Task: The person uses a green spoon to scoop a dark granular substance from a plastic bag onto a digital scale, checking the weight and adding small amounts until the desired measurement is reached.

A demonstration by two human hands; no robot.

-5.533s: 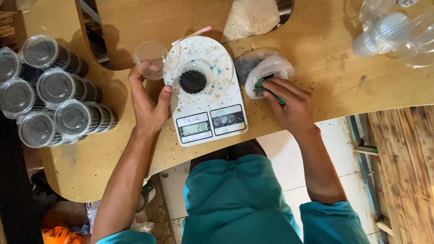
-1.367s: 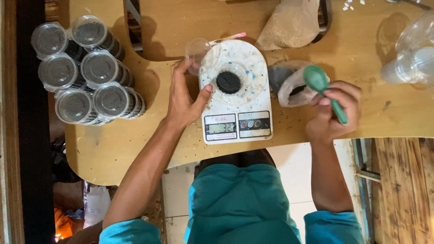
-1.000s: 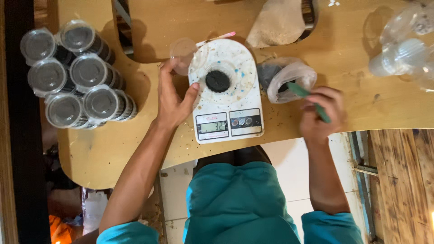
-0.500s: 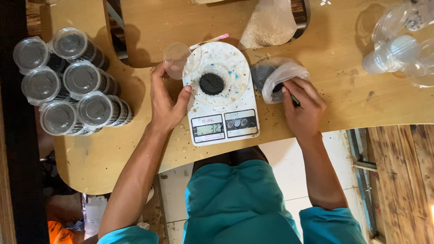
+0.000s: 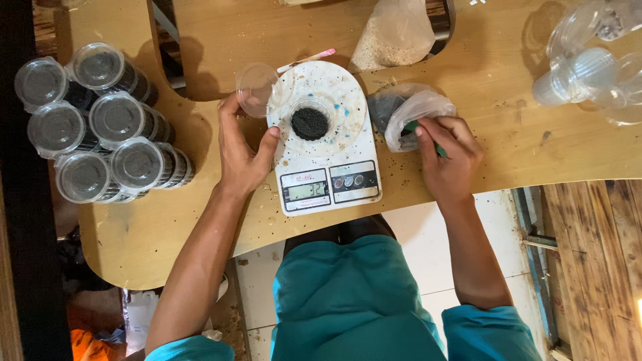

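Left hand (image 5: 244, 150) steadies scale (image 5: 326, 144) on counter (image 5: 508, 140), fingers spread; cup (image 5: 310, 122) of dark grains on the platform. Right hand (image 5: 447, 155) closed around green scoop (image 5: 428, 137), dipping into plastic bag (image 5: 409, 110). Step: portioning; next needs careful tipping.

Seen from above, you wear a teal short-sleeved top and matching teal trousers or shorts, the plain cloth falling in soft folds across your lap. The 2 sleeves end well above the elbows, so both forearms are bare from there down. Your left hand (image 5: 242, 152) and right hand (image 5: 449, 157) are bare too: no gloves, and no rings, watch or wristband that can be made out on either wrist. The fabric carries no visible print, stripe or logo, and its hems are simple and unadorned. Below the lap, your legs and feet are out of view.
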